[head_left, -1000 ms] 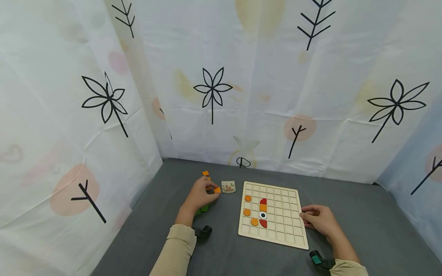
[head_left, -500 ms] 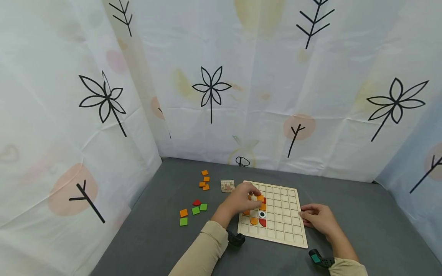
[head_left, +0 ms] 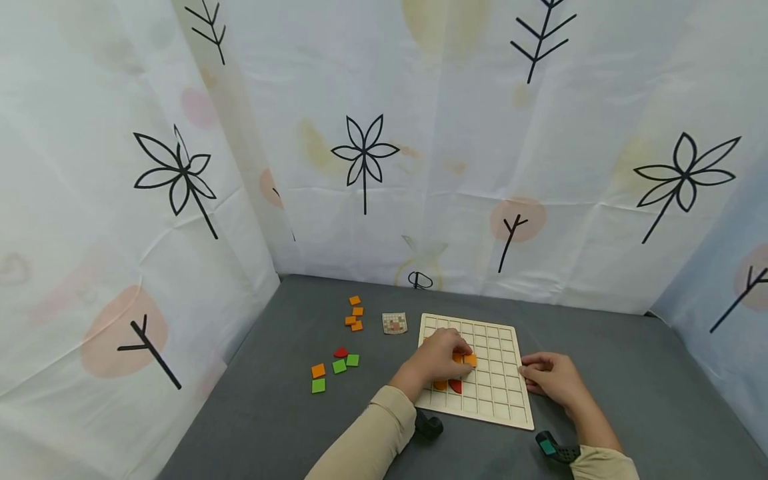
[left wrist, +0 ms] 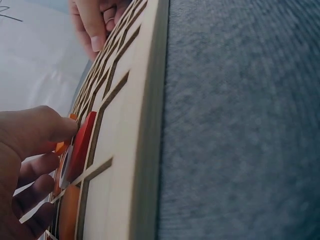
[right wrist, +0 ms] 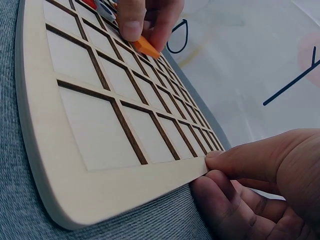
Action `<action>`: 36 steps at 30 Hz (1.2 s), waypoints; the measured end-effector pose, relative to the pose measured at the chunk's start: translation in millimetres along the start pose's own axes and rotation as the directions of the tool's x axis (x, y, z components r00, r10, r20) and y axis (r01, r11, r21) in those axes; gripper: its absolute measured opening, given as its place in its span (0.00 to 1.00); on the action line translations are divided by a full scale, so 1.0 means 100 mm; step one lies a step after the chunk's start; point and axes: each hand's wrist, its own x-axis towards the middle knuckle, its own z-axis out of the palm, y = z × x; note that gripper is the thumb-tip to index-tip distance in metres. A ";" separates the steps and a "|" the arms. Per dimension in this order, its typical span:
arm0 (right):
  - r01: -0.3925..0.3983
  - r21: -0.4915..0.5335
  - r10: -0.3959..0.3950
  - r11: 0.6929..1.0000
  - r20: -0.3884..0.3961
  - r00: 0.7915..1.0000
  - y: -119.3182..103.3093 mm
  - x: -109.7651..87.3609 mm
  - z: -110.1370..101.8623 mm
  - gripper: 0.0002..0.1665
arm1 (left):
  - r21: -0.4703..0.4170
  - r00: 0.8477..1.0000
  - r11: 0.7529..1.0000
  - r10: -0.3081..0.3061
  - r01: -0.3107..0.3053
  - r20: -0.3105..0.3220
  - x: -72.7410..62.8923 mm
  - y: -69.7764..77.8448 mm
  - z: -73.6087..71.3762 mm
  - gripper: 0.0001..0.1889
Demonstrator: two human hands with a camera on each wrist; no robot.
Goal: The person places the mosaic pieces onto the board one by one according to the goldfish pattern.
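Observation:
My left hand (head_left: 437,357) is over the wooden grid board (head_left: 499,373), pinching an orange square tile (head_left: 471,361) between thumb and fingers. In the right wrist view that orange tile (right wrist: 146,48) is tilted just at the grid. Under and beside the left hand lie a red curved piece (head_left: 455,387) and an orange round piece (head_left: 441,385); other pieces there are mostly hidden. A white piece (left wrist: 66,167) sits beside the red one in the left wrist view. At the board's right edge, my right hand (head_left: 553,380) grips the rim, thumb on top and fingers below.
Several orange tiles (head_left: 357,311) lie on the grey table at the back left. Nearer are green tiles (head_left: 339,367), a red piece (head_left: 341,352) and another orange tile (head_left: 318,371). A small patterned card (head_left: 395,323) rests left of the board. A patterned curtain (head_left: 384,220) surrounds the table.
My left hand has carried an orange tile from the loose tiles at the left across to the board, then slightly right and nearer. The right hand has stayed at the board's edge.

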 end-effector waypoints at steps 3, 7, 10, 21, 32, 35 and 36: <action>-0.002 0.003 0.002 1.000 0.001 1.000 0.01 0.01 0.00 0.22 | 0.021 1.000 1.000 -0.002 0.002 -0.001 0.00 0.00 0.00 0.12; -0.012 0.011 0.012 1.000 0.007 1.000 0.01 0.02 -0.01 0.23 | 0.026 1.000 1.000 -0.017 0.017 0.000 -0.01 -0.01 0.00 0.12; -0.012 0.011 0.012 1.000 0.005 1.000 0.00 0.02 -0.01 0.23 | 0.014 1.000 0.999 -0.029 0.029 -0.001 -0.01 -0.02 0.01 0.12; -0.003 0.003 0.003 1.000 0.002 1.000 -0.01 0.00 0.00 0.22 | -0.037 0.999 0.999 -0.035 0.035 -0.010 -0.03 -0.07 0.05 0.12; -0.012 0.006 0.012 1.000 -0.001 1.000 -0.02 0.01 0.00 0.22 | -0.175 0.996 0.983 -0.069 0.057 -0.063 -0.12 -0.07 -0.16 0.14; -0.013 0.008 0.013 1.000 -0.002 1.000 -0.03 0.00 0.00 0.22 | -0.188 0.991 0.980 -0.088 0.068 -0.097 -0.19 -0.13 -0.30 0.14; -0.014 0.009 0.014 1.000 -0.002 1.000 -0.03 0.00 0.00 0.22 | -0.193 0.989 0.978 -0.096 0.073 -0.111 -0.22 -0.16 -0.36 0.14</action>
